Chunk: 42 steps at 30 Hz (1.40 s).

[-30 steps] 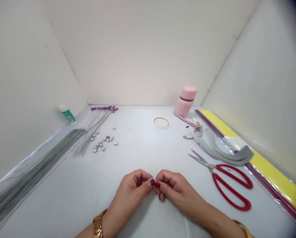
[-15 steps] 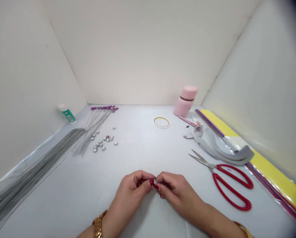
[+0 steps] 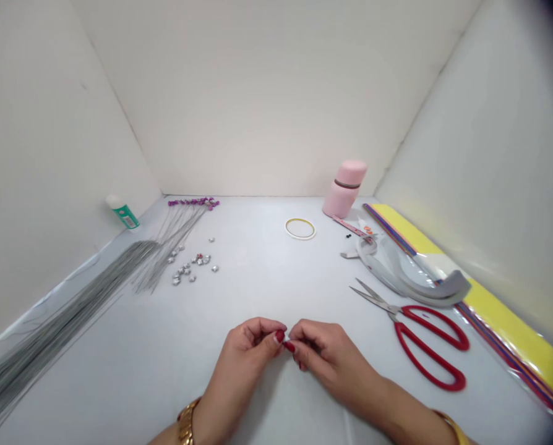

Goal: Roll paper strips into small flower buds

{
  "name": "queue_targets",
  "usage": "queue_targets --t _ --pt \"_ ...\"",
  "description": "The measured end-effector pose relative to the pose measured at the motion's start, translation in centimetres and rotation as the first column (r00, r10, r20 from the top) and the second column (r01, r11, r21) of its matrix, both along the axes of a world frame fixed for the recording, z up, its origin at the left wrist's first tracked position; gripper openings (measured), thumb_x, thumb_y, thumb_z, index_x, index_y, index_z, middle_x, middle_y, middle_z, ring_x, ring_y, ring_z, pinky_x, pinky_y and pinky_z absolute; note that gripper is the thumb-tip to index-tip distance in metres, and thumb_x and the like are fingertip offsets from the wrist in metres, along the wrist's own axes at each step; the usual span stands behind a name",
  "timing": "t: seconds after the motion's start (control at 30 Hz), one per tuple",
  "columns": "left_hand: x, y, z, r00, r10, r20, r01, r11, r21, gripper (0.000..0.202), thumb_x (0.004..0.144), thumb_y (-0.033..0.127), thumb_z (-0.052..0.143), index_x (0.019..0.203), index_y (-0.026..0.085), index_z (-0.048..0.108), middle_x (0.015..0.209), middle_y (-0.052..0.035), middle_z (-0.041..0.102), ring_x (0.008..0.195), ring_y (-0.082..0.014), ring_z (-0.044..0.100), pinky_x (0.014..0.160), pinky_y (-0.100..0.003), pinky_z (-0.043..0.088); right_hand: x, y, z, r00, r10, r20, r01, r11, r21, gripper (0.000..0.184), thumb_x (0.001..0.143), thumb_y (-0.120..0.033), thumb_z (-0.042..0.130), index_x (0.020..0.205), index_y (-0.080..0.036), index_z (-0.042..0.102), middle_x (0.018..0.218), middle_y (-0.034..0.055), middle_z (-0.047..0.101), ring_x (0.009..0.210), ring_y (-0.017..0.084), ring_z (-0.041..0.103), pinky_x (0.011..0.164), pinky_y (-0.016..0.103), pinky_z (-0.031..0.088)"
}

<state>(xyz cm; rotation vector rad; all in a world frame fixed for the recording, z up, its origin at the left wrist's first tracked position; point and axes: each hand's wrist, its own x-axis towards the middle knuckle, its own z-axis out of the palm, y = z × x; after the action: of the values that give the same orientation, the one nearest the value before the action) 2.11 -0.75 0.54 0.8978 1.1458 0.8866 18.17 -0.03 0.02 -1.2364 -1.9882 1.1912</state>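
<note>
No word or number could be read anywhere in the view. At upper left of the frame, a green-and-white label (image 3: 127, 218) is carried on a white-capped squeeze bottle (image 3: 121, 211); a pale, barcode-like patch is seen on it, but the print is too small to be made out. Right of centre, orange marks (image 3: 368, 230) are seen on a clear plastic packet (image 3: 365, 245), and small marks on a pink strip (image 3: 349, 226). Neither could be read.
</note>
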Motion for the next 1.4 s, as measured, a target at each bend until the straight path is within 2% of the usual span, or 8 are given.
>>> queue_targets --t 0.17,0.33,0.43,0.67,0.83,1.0,1.23,1.4 --pt "0.0 0.3 -0.1 0.992 0.014 -0.128 -0.007 0.998 0.058 0.01 0.069 0.022 0.063 0.072 0.013 0.064 0.059 0.001 0.06 0.058 -0.0119 0.054 0.058 -0.022 0.042 -0.1 0.0 0.0 0.999 0.002 -0.044 -0.004 0.999 -0.044 0.018 0.083 -0.022 0.044 0.067 -0.018 0.051 0.054 -0.0038 0.048 0.051 0.01 0.043 0.05 0.02 0.034" --pt "-0.2 0.2 0.1 0.999 0.002 -0.05 0.001 0.999 0.048 0.021 0.077 0.031 0.055 0.084 0.013 0.064 0.063 -0.0007 0.063 0.063 -0.0132 0.057 0.063 -0.024 0.044 -0.1 0.0 -0.1 0.994 -0.016 -0.106 0.001 0.99 -0.144 0.019 0.083 -0.027 0.046 0.069 -0.017 0.054 0.055 -0.003 0.05 0.052 0.01 0.045 0.051 0.02 0.035" --pt "-0.4 0.2 0.0 1.0 -0.019 -0.024 0.02 0.998 0.054 0.023 0.075 0.03 0.059 0.09 0.013 0.062 0.07 -0.0023 0.065 0.068 -0.0138 0.059 0.067 -0.025 0.044 -0.1 0.0 -0.3 0.99 -0.041 -0.133 0.017 0.983 -0.183 0.021 0.084 -0.03 0.046 0.069 -0.017 0.054 0.054 -0.0029 0.05 0.052 0.01 0.046 0.051 0.02 0.035" --pt "-0.3 0.3 -0.5 0.985 0.013 -0.172 0.013 0.989 0.149 0.015 0.072 0.024 0.061 0.082 0.015 0.056 0.063 0.0015 0.06 0.06 -0.0128 0.056 0.058 -0.023 0.042 -0.1 0.0 -0.1 0.983 -0.036 -0.179 -0.002 0.978 -0.208 0.026 0.085 -0.036 0.044 0.071 -0.017 0.053 0.056 -0.0027 0.05 0.053 0.01 0.047 0.052 0.021 0.036" --pt "-0.3 -0.1 -0.7 0.978 -0.085 -0.19 0.131 0.961 0.243 0.015 0.079 0.028 0.054 0.089 0.017 0.053 0.069 -0.0005 0.061 0.066 -0.0146 0.057 0.062 -0.025 0.043 -0.1 0.0 0.3 0.987 -0.047 -0.155 0.016 0.981 -0.195 0.027 0.087 -0.038 0.04 0.072 -0.018 0.05 0.056 -0.0031 0.052 0.053 0.011 0.05 0.054 0.021 0.038" --pt "-0.2 -0.2 -0.5 0.987 -0.128 -0.092 0.148 0.957 0.248 0.018 0.083 0.027 0.047 0.098 0.017 0.051 0.072 -0.0012 0.061 0.07 -0.0149 0.058 0.068 -0.027 0.044 -0.2 -0.1 0.2 0.988 -0.061 -0.144 0.033 0.981 -0.19 0.029 0.089 -0.038 0.035 0.071 -0.019 0.047 0.054 -0.0038 0.05 0.052 0.01 0.048 0.054 0.021 0.037" --pt "-0.3 -0.6 -0.3 0.954 -0.079 -0.289 0.179 0.924 0.337 0.014 0.084 0.022 0.046 0.095 0.019 0.053 0.072 -0.0009 0.062 0.068 -0.0144 0.057 0.064 -0.025 0.043 -0.2 -0.2 0.4 0.977 -0.038 -0.208 -0.007 0.977 -0.212 0.022 0.086 -0.035 0.044 0.073 -0.018 0.048 0.056 -0.0042 0.048 0.054 0.01 0.046 0.054 0.021 0.035" --pt "-0.2 -0.7 -0.3 0.954 -0.092 -0.286 0.194 0.915 0.354 0.015 0.085 0.023 0.044 0.097 0.019 0.052 0.075 -0.0012 0.062 0.069 -0.0146 0.059 0.065 -0.025 0.044 -0.2 -0.3 0.3 0.958 -0.082 -0.275 -0.004 0.954 -0.298 0.025 0.087 -0.035 0.041 0.072 -0.017 0.049 0.057 -0.0034 0.05 0.052 0.01 0.049 0.055 0.022 0.038"
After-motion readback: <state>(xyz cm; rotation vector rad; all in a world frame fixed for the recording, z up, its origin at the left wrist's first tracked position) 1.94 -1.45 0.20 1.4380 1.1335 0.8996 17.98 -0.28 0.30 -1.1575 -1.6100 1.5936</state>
